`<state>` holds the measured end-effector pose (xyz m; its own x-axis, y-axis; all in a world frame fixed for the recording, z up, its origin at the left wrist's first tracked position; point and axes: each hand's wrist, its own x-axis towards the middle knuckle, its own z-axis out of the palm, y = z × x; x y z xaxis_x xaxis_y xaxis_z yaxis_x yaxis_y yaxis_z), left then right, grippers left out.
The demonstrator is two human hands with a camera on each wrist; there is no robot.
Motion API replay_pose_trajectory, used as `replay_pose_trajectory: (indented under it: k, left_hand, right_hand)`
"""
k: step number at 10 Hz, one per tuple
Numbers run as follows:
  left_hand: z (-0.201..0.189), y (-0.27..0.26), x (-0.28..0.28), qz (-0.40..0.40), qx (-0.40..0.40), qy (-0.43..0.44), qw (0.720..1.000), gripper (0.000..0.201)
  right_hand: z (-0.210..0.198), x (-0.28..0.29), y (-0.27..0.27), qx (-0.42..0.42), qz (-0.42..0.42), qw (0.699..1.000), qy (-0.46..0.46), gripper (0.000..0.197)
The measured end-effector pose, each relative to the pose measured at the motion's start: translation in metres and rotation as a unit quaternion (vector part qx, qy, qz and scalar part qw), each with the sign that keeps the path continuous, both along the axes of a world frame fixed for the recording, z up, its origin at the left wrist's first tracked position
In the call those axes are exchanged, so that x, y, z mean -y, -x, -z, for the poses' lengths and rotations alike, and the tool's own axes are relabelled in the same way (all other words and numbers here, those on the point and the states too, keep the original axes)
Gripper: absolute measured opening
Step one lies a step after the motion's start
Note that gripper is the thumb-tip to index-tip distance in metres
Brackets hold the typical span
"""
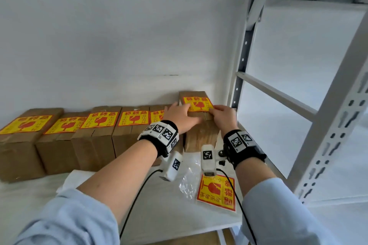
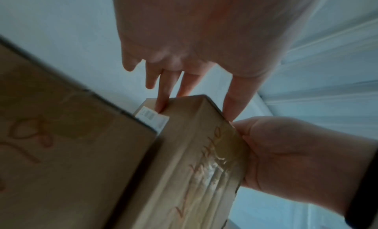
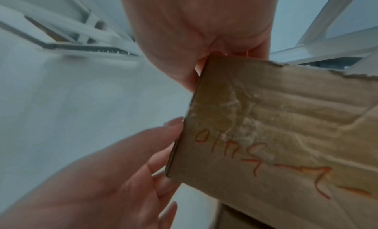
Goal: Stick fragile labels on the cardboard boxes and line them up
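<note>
Several brown cardboard boxes [image 1: 95, 139] stand in a row on the white shelf [image 1: 163, 215], each with a yellow and red fragile label on top. The rightmost box [image 1: 199, 133] stands taller and carries a label [image 1: 198, 103] too. My left hand [image 1: 180, 114] lies flat on its top, straight fingers reaching the label's left edge. My right hand [image 1: 224, 114] grips the box's upper right corner, fingertips at the label's corner. In the left wrist view the left hand [image 2: 184, 54] touches the box [image 2: 194, 151]. In the right wrist view the right hand [image 3: 204, 30] clasps the box [image 3: 276, 127].
A stack of spare fragile labels [image 1: 217, 193] and a crumpled clear wrapper [image 1: 188, 183] lie on the shelf below my wrists. White backing paper [image 1: 77, 179] lies in front of the row. The grey shelf upright [image 1: 242, 55] stands just right of the box, the white wall behind.
</note>
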<state>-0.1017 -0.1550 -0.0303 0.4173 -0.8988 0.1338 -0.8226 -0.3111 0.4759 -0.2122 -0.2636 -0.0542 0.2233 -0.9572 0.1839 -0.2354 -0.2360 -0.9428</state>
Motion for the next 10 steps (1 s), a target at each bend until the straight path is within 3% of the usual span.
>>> replay_pose_trajectory:
  k: [2, 4, 8, 10]
  left_hand:
    - [0.032, -0.024, 0.012, -0.002, 0.099, -0.078, 0.992, 0.073]
    - [0.039, -0.023, 0.014, 0.016, 0.156, -0.086, 0.984, 0.07]
    - [0.034, -0.02, 0.012, 0.011, 0.137, -0.102, 0.985, 0.075]
    - [0.01, -0.021, -0.011, 0.0, 0.203, -0.035, 0.979, 0.085]
  right_hand:
    - [0.032, 0.019, -0.028, -0.083, -0.029, 0.996, -0.016, 0.021]
    - [0.05, 0.023, -0.032, -0.074, -0.021, 0.997, 0.01, 0.024]
    - [0.029, 0.009, -0.029, -0.228, -0.007, 0.973, 0.038, 0.034]
    - [-0.004, -0.009, -0.019, -0.181, 0.026, 0.979, 0.091, 0.038]
